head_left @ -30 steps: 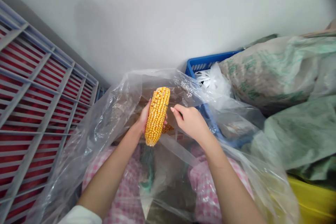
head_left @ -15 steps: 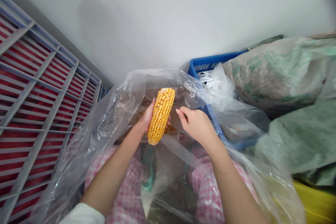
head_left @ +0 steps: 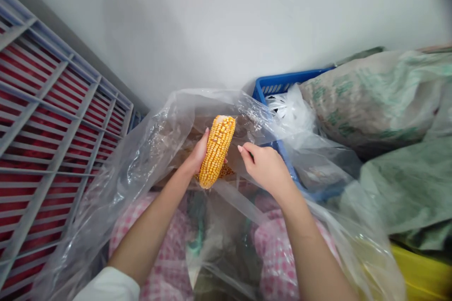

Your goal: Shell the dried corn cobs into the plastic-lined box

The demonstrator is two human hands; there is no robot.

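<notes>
My left hand is closed around a dried corn cob, gripping it by its left side with the fingers hidden behind. Yellow kernels cover the cob, with a pale bare patch at its upper end. Just right of the cob, and apart from it, my right hand is curled with thumb and fingers together. Whatever those fingers may hold is hidden. Under both hands spreads a clear plastic bag, and loose corn kernels lie below the cob.
A grey slatted crate with red behind its slats stands at left. To the right are a blue basket, a white plastic bag, a stuffed sack and something yellow. A pale wall rises ahead.
The cob has risen slightly, and its upper end leans a little differently. My right hand stays beside it, nearly in the same place. The view has shifted slightly.
</notes>
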